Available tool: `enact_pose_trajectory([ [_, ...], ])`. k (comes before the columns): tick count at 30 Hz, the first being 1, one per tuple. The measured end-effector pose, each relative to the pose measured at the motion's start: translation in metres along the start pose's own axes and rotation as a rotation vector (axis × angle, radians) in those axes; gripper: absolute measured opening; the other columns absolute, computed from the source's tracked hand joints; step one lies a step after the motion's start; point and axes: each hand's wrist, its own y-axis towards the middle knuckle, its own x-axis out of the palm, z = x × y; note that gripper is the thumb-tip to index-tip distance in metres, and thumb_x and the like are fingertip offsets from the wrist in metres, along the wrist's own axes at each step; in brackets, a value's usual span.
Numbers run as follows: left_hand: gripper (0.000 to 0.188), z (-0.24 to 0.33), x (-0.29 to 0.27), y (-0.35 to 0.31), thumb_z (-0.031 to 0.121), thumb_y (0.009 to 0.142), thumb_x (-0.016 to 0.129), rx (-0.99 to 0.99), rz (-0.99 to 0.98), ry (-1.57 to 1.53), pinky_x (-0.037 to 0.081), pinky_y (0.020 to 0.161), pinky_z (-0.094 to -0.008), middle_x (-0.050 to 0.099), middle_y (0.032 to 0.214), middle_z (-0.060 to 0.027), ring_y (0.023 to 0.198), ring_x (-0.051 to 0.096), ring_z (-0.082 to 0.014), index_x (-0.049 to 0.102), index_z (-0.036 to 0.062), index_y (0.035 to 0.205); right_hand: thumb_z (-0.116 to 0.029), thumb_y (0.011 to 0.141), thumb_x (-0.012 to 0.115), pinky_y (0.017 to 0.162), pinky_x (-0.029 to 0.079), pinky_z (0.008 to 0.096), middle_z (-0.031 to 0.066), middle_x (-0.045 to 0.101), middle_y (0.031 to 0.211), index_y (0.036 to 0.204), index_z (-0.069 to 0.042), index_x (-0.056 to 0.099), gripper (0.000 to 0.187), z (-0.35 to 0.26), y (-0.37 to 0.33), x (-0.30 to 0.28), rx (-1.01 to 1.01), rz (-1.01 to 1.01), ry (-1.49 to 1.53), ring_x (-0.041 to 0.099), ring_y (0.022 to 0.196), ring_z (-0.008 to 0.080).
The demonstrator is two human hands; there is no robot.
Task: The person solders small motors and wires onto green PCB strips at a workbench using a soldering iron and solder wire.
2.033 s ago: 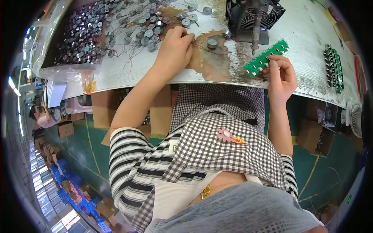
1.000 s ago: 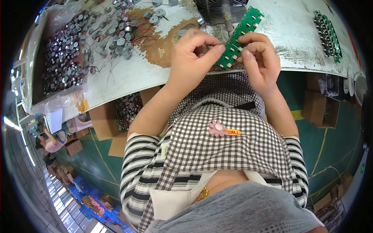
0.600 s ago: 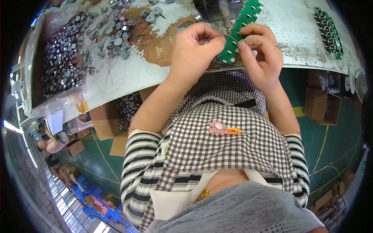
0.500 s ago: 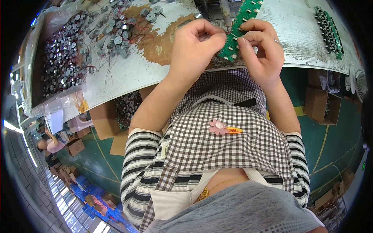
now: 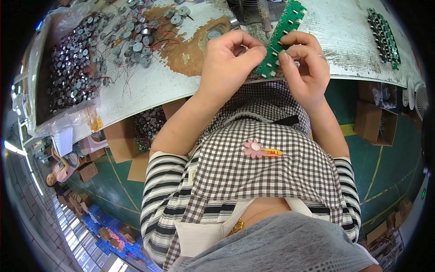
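A long green circuit board point(image 5: 290, 21) with a row of small white connectors slants over the table's front edge. My right hand point(image 5: 309, 68) grips its right side between thumb and fingers. At the board's left edge, my left hand point(image 5: 229, 63) is closed in a pinch, thumb against forefinger; whatever is between the fingertips is hidden. A worn metal rod point(image 5: 264, 16) points down just beyond the board, apart from both hands. Beyond my left hand lies a small round metal motor point(image 5: 214, 34).
Many loose round motors point(image 5: 137, 46) with thin red wires cover the table's left side, beside a plastic-lined tray point(image 5: 43, 90) full of them. Several populated green boards point(image 5: 384, 38) lie stacked at the right. Cardboard boxes point(image 5: 375, 122) stand below the table; another person point(image 5: 61, 170) is far left.
Both hands and the board have come slightly toward me, away from the rod's tip. The small motor beyond my left hand now shows more. The distant person has shifted posture.
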Motion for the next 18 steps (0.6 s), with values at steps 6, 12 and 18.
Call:
enact_pose_trajectory([
  [6,0.01,0.002,-0.001,0.004,0.009,0.079,0.066,-0.007,-0.015,0.048,0.042,0.056,-0.0197,0.061,0.073,0.0008,0.065,0.053,-0.0046,0.065,0.0007,0.084,0.006,0.077,0.064,0.052,0.047,0.0199,0.017,0.061,0.095,0.079,0.004,0.057,0.008,0.001,0.0,0.001,0.008,0.008,0.003,0.059,0.059,0.0106],
  [12,0.009,0.002,-0.002,0.008,0.008,0.078,0.066,0.014,-0.043,0.123,0.042,0.057,-0.0194,0.061,0.073,0.0005,0.065,0.053,-0.0041,0.063,0.0,0.082,0.006,0.077,0.065,0.052,0.048,0.0205,0.0153,0.061,0.094,0.08,0.004,0.057,0.008,0.0,0.002,0.003,-0.001,0.011,0.006,0.059,0.059,0.0111],
  [18,0.008,0.002,-0.001,0.012,0.006,0.078,0.066,0.057,-0.011,0.073,0.043,0.058,-0.0192,0.061,0.073,0.0002,0.065,0.053,-0.004,0.062,-0.0005,0.08,0.006,0.076,0.066,0.053,0.049,0.0206,0.0141,0.061,0.093,0.081,0.004,0.058,0.01,0.0,0.01,0.003,-0.036,-0.001,-0.053,0.059,0.061,0.0117],
])
